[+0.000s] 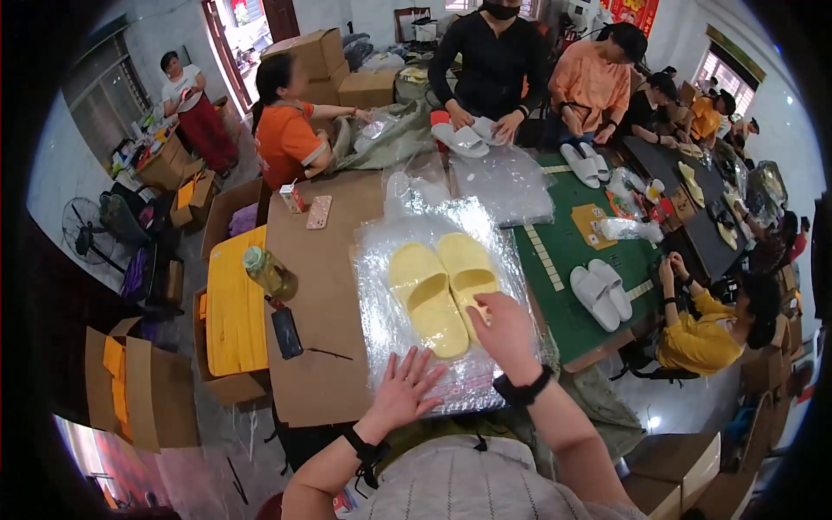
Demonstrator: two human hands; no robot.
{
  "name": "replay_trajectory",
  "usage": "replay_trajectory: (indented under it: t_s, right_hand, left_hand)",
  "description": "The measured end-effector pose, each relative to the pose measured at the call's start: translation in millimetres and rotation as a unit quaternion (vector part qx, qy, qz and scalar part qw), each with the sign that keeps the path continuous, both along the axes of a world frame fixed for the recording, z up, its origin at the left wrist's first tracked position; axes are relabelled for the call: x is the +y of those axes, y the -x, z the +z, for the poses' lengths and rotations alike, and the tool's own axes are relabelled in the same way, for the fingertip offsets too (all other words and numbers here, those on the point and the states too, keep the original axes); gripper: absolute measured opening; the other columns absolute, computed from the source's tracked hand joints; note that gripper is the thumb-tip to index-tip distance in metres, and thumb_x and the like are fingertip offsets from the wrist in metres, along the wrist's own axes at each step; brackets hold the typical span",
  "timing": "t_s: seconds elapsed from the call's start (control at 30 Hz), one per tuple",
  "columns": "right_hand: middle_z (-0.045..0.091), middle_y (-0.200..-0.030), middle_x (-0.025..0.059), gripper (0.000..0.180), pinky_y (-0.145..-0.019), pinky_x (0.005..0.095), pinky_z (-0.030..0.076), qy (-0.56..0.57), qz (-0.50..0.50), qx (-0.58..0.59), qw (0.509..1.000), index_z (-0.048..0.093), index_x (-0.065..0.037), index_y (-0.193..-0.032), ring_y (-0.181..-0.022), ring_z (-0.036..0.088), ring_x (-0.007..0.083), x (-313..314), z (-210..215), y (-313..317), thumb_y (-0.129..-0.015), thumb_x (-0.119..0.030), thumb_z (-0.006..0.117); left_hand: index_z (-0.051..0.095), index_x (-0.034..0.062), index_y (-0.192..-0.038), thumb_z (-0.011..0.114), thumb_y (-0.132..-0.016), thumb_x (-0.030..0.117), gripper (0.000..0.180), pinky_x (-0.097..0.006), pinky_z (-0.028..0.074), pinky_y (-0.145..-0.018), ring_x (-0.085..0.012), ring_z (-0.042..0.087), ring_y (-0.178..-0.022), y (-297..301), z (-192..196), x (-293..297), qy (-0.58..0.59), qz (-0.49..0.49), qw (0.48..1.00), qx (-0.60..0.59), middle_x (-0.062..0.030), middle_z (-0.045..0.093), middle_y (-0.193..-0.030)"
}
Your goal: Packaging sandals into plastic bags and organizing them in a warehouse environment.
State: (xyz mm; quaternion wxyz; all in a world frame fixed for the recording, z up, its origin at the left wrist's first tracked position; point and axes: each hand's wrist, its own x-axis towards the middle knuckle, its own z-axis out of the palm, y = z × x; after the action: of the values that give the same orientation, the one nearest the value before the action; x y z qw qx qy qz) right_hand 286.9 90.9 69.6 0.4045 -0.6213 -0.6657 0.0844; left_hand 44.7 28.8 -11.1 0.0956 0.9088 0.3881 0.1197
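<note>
Under my hands: left hand [406, 387] spread flat on the plastic bag [451, 381]; right hand [505, 334] grips the yellow slippers [442, 290]. I'd pin the bag firmly and keep the pair aligned.

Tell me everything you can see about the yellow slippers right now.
The yellow slippers are a pale, smooth, foam-like pair of open-toe slides lying side by side, soles down, on a stack of clear plastic bags. The right hand rests on the right slipper's near end. The left hand presses flat on the bags, apart from them.
</note>
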Motion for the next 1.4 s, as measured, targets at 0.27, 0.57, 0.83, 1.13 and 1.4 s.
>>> replay_trajectory:
  t_s: [0.27, 0.57, 0.83, 1.13, 1.4]
  right_hand:
    - [0.066, -0.094, 0.0142, 0.045, -0.073, 0.0403, 0.056, 0.107, -0.118, -0.193, 0.968, 0.067, -0.002, -0.094, -0.093, 0.067, 0.0280, 58.9, -38.1, 51.2, -0.087, -0.047, 0.068]
    - [0.069, -0.083, 0.0164, 0.037, -0.071, 0.0443, 0.056, 0.167, -0.129, -0.126, 0.969, 0.068, -0.003, -0.085, -0.080, 0.069, 0.0338, 80.2, -58.8, 54.2, -0.087, -0.040, 0.067]
    - [0.068, -0.080, 0.0171, 0.025, -0.070, 0.0466, 0.053, 0.158, -0.132, -0.011, 0.979, 0.067, -0.004, -0.080, -0.078, 0.067, 0.0364, 72.1, -45.2, 29.3, -0.084, -0.030, 0.068]
    - [0.065, -0.075, 0.0176, 0.027, -0.067, 0.0457, 0.051, 0.097, -0.186, 0.028, 0.977, 0.064, -0.002, -0.075, -0.074, 0.064, 0.0372, 52.4, -56.9, -26.0, -0.080, -0.027, 0.072]
    - [0.065, -0.070, 0.0162, 0.026, -0.061, 0.0410, 0.050, 0.038, -0.255, 0.129, 0.958, 0.065, -0.001, -0.074, -0.065, 0.065, 0.0323, 31.0, -72.2, -77.2, -0.077, -0.026, 0.074]
  left_hand:
    - [0.039, 0.0299, -0.153, 0.056, -0.092, 0.056, 0.068, -0.061, 0.022, -0.117, -0.0325, 0.027, -0.149, 2.8, -3.0, -1.4, -0.013, -0.004, 1.000, 0.001, -0.0105, 0.030, -0.161]
    - [0.037, 0.0284, -0.154, 0.054, -0.094, 0.054, 0.067, -0.061, 0.023, -0.116, -0.0354, 0.025, -0.149, 4.0, -1.3, -1.2, 0.005, -0.019, 1.000, 0.006, -0.0132, 0.027, -0.162]
    - [0.032, 0.0061, -0.154, 0.062, -0.088, 0.058, 0.089, -0.059, 0.021, -0.118, -0.0515, 0.015, -0.147, 5.8, -11.8, -0.6, 0.039, 0.029, 0.994, -0.099, -0.0369, 0.013, -0.158]
    - [0.027, 0.0035, -0.155, 0.066, -0.087, 0.056, 0.094, -0.057, 0.015, -0.120, -0.0497, 0.011, -0.149, 5.9, -2.2, -1.3, 0.065, 0.027, 0.995, -0.065, -0.0334, 0.011, -0.160]
    - [0.023, -0.0054, -0.151, 0.067, -0.085, 0.053, 0.099, -0.057, 0.015, -0.120, -0.0501, 0.016, -0.147, -4.7, -2.1, 3.7, 0.056, 0.017, 0.998, -0.034, -0.0322, 0.020, -0.158]
